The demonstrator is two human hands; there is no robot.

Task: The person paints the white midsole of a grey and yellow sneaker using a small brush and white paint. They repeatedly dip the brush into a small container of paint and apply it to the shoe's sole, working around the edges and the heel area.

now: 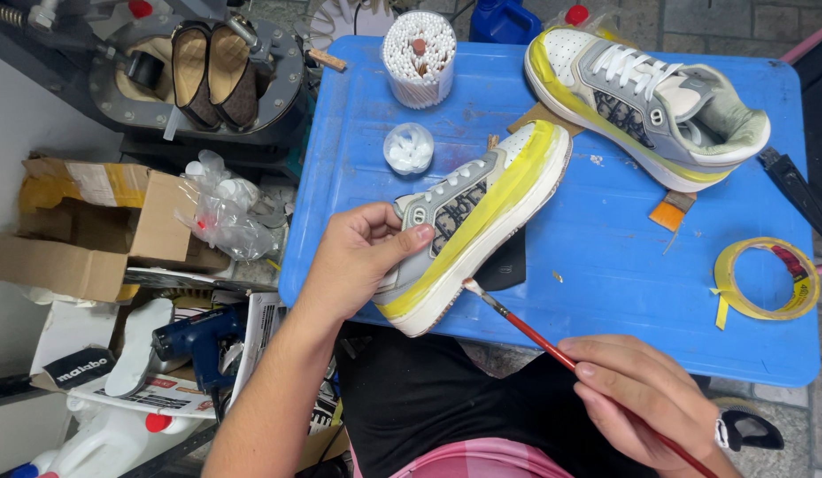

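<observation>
My left hand (362, 257) grips a grey and white sneaker (468, 221) by its heel, tilting it on its side over the near edge of the blue table (605, 265). Yellow tape covers the sneaker's midsole. My right hand (641, 398) holds a thin red-handled paintbrush (535, 332), and its bristle tip touches the sole edge near the heel. The matching sneaker (645, 102), also taped yellow, lies at the far right of the table.
A cup of cotton swabs (419, 57), a small white-filled dish (408, 148), a flat brush (672, 211) and a roll of yellow tape (765, 279) sit on the table. Left: cardboard box (92, 230), plastic bags, a blue power tool (198, 341), a shoe press (207, 75).
</observation>
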